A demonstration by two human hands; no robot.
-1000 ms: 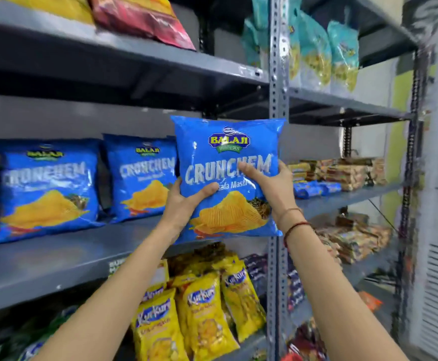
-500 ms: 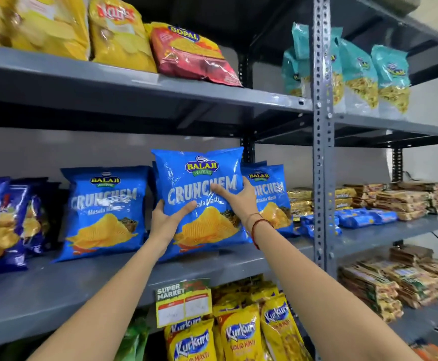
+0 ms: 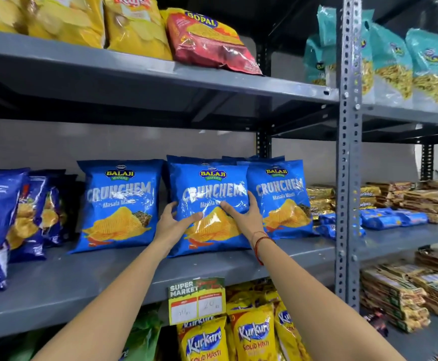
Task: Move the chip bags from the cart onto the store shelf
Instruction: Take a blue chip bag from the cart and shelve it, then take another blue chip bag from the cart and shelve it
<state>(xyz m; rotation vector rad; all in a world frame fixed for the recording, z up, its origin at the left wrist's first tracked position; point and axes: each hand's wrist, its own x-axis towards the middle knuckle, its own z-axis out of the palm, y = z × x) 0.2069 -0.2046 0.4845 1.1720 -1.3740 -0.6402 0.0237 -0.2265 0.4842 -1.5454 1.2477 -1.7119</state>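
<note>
Blue chip bag (image 3: 208,204) with yellow wafers, grey shelf (image 3: 56,287), yellow Kurkure bags (image 3: 251,337)

One view only, worn on the head, facing forward and almost level at the grey shelf (image 3: 108,277) from close range. Looks slightly up at the underside of the upper board, slightly down on the middle board. Both forearms enter from the bottom edge and reach away from the lens. Wide-angle: the upright post (image 3: 348,152) near the right side appears slightly bent. No second view to share with.
</note>
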